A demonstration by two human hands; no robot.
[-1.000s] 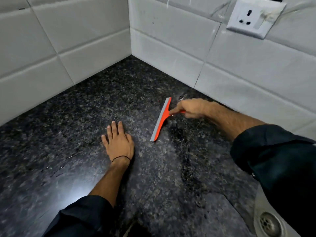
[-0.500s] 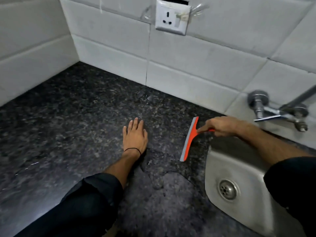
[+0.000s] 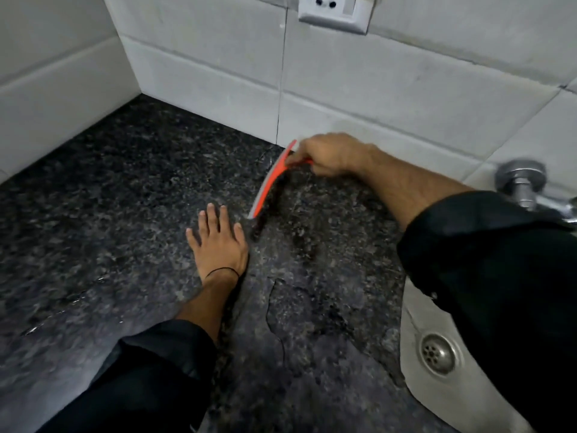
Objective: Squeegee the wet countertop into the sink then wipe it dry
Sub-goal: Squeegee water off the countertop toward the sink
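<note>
My right hand grips the handle of an orange squeegee with a grey rubber blade. The blade rests on the dark speckled granite countertop close to the back wall, running from the wall toward me. My left hand lies flat on the counter, fingers spread, just left of the blade's near end, and holds nothing. A wet patch with a visible edge spreads over the counter between my arms. The steel sink with its round drain sits at the lower right, partly hidden by my dark right sleeve.
White tiled walls meet in a corner at the back left. A wall socket sits on the back wall above the counter. A chrome tap sticks out of the wall at the right, above the sink.
The squeegee has gone from the sink's edge back left along the counter to the back wall. My left hand has stayed flat on the counter. The view has swung left.
</note>
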